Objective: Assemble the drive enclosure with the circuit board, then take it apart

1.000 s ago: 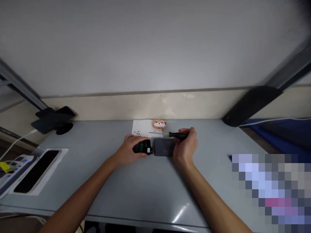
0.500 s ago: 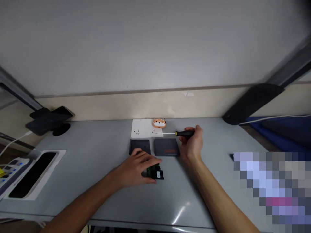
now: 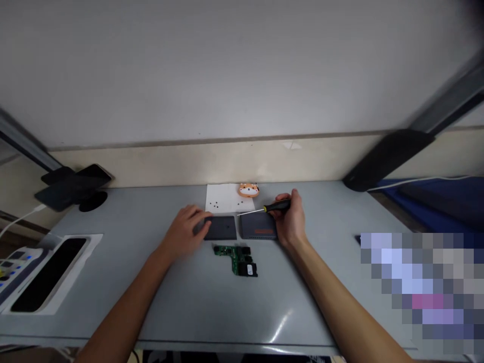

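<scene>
My right hand point(image 3: 290, 222) is closed around the black handle of a screwdriver point(image 3: 278, 205). Its thin shaft points left, the tip near the gap between two dark grey casing halves. Under it lies the right casing half point(image 3: 259, 227), with reddish markings; part of that hand is beside its right edge. My left hand point(image 3: 186, 229) is at the left edge of the other casing half point(image 3: 221, 228), fingers apart, thumb and forefinger at its corner. Whether they press on it is unclear. Nearer to me lies a green circuit board point(image 3: 234, 256) with black parts, untouched.
Behind the casing halves, several tiny screws point(image 3: 215, 204) lie on white paper point(image 3: 229, 191) beside an orange animal-faced case point(image 3: 248, 190). At left are a phone point(image 3: 49, 275), a power strip point(image 3: 17, 264) and a dark stand point(image 3: 93, 200). A dark post point(image 3: 385, 161) stands at right.
My left hand has moved off the circuit board, back and left to the left casing half. My right hand has shifted slightly left, and the screwdriver now tilts tip-down over the right casing half.
</scene>
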Available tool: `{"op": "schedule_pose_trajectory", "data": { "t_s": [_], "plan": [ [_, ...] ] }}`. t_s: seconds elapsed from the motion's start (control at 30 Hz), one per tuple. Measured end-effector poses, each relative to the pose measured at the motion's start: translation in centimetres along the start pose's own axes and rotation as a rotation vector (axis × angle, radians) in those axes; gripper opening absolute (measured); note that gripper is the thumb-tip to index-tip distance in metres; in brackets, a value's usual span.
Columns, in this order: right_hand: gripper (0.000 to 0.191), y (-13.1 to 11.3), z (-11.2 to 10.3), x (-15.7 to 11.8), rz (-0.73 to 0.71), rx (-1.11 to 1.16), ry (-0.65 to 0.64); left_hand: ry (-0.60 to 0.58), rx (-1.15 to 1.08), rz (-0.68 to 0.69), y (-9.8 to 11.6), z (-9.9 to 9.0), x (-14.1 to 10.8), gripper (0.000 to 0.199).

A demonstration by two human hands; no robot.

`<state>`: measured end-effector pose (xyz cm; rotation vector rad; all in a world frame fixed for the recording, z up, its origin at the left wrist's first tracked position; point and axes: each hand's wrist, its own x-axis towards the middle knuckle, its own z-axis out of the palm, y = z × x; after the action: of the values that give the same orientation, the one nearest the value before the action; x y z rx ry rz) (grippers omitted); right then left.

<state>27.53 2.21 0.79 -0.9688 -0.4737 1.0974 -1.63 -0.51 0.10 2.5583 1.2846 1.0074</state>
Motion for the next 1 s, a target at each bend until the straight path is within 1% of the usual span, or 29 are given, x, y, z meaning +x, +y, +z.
{"op": "schedule_pose_trajectory", "data": {
  "t_s": [0.07, 0.17, 0.3, 0.43, 0.5, 0.57, 0.7, 0.8, 0.87, 1.0],
  "plan": [
    [0.045, -0.1, 0.0, 0.0, 0.025, -0.003, -0.044, -0.037, -0.049, -0.025, -1.4, 0.1, -0.1, 0.022],
    [0.048, -0.1, -0.1, 0.1, 0.070, -0.046, -0.105, -0.086, -0.123, -0.048, -2.3, 0.2, -0.3, 0.021],
    [0.050, -0.1, -0.4, 0.5, 0.086, -0.094, -0.132, -0.089, -0.160, -0.061, -2.1, 0.4, -0.3, 0.021],
    [0.049, -0.7, -0.5, 0.6, -0.009, -0.092, -0.107, -0.086, -0.162, -0.060, -1.9, 0.6, -0.4, 0.023],
    [0.050, -1.1, -0.3, 0.0, -0.057, -0.120, -0.109, -0.091, -0.156, -0.074, -2.0, 0.7, -0.4, 0.025],
    [0.051, -1.4, 0.2, -1.1, -0.063, -0.173, -0.139, -0.090, -0.136, -0.110, -2.2, 0.7, -0.5, 0.027],
    [0.055, -1.1, 1.3, -3.6, 0.046, -0.247, -0.240, -0.070, -0.091, -0.236, -2.5, 0.3, -0.6, 0.032],
    [0.057, -0.4, 1.5, -4.2, 0.103, -0.325, -0.257, -0.107, -0.093, -0.322, -2.4, 0.1, -0.6, 0.034],
    [0.058, -0.2, 1.4, -4.0, 0.111, -0.331, -0.249, -0.141, -0.101, -0.330, -2.2, 0.1, -0.6, 0.034],
    [0.059, -0.2, 1.1, -3.1, 0.104, -0.289, -0.234, -0.202, -0.106, -0.291, -1.5, 0.1, -0.5, 0.030]
  ]
}}
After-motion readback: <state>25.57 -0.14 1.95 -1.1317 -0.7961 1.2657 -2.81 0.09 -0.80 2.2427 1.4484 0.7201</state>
